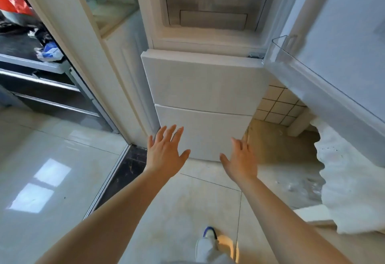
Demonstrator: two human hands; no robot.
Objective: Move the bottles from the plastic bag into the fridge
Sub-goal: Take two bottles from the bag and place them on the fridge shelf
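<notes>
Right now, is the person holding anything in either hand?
No. The left hand and right hand are both spread open and empty in front of the fridge.

Tiled floor (52, 159), perhaps plastic bag (352, 190).

We lost the fridge (205, 80) interior above the top edge; its clear drawer (214, 5) showed only blur, and the plastic bag (354, 180) ran off right.
</notes>
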